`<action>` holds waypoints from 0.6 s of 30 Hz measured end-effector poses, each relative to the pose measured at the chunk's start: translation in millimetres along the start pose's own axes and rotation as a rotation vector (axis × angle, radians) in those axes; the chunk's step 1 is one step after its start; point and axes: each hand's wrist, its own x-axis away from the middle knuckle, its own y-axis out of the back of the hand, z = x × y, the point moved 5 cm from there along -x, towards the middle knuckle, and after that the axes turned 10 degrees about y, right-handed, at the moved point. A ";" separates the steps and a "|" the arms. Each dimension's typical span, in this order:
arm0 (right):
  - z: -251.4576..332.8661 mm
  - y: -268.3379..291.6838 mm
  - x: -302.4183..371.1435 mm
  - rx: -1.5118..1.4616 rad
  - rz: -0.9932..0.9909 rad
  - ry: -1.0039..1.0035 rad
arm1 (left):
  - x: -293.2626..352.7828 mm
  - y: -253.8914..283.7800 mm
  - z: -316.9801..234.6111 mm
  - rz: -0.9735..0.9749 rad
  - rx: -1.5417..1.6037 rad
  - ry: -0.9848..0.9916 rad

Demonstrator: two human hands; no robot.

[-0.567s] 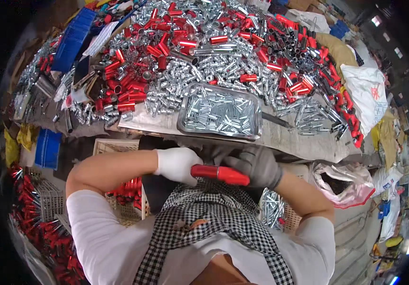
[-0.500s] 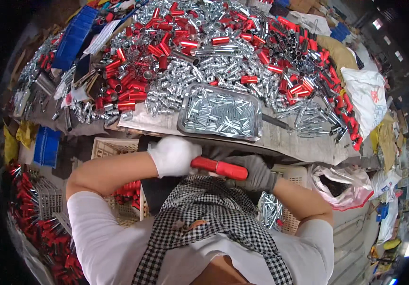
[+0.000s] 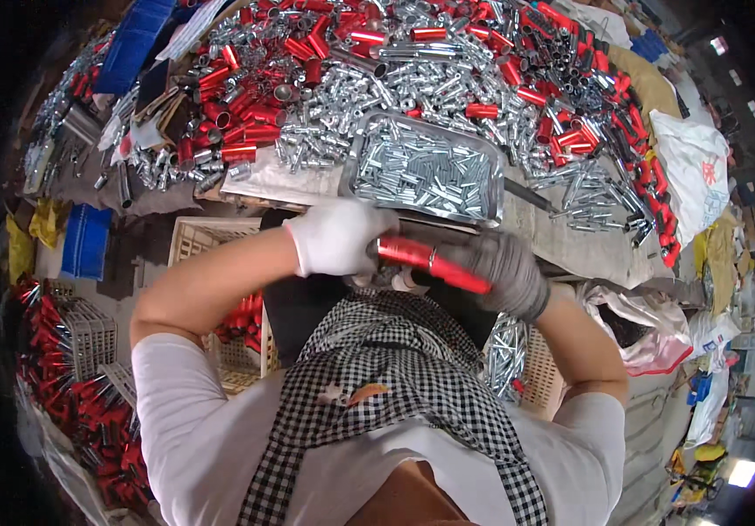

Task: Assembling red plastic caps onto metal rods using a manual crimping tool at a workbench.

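A red tube-like piece [image 3: 434, 265], with a thin seam around its middle, is held in front of my apron, just off the bench's near edge. My left hand [image 3: 335, 238], in a white glove, is closed around its left end. On the other end, my right hand [image 3: 509, 272] in a grey glove is wrapped round the piece, blurred a little by motion. The piece slants down to the right; both ends are partly hidden by the gloves. Just beyond my hands, a metal tray [image 3: 421, 171] holds many small silver pins.
Loose silver fittings [image 3: 386, 92] and red tubes [image 3: 259, 123] are heaped across the bench. A cream crate [image 3: 206, 235] stands under the bench at left, another crate [image 3: 542, 377] at right with silver rods [image 3: 505, 351]. An open white sack [image 3: 645, 329] is at far right.
Both hands and the red piece have shifted up and to the right in view, and the piece tilts more. The bench and tray also appear shifted slightly as the view moved.
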 end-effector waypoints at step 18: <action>-1.6 -61.8 32.9 0.074 0.138 -0.112 | 13.9 -33.4 -5.5 -0.029 -0.232 0.175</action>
